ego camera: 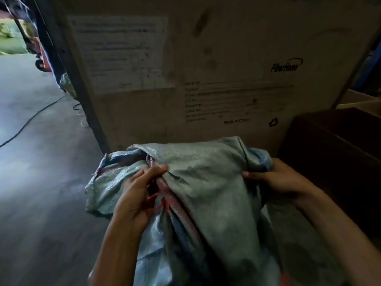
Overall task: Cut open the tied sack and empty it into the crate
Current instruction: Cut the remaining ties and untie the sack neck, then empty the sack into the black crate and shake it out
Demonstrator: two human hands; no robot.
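Note:
A grey-green woven sack [206, 182] with a red-and-white stripe stands in front of me, its top bunched and folded over. My left hand [138, 195] grips the gathered neck near a red tie string [153, 196]. My right hand [276, 178] clutches the sack's right upper corner. A dark brown crate [334, 149] sits to the right of the sack, its inside in shadow. No cutting tool is visible.
A tall cardboard box [206, 69] with a paper label and shipping print stands right behind the sack. A black cable [35, 116] runs across the concrete floor at left. Orange equipment with wheels [41, 56] is at far left. Lighter cartons [358, 100] lie behind the crate.

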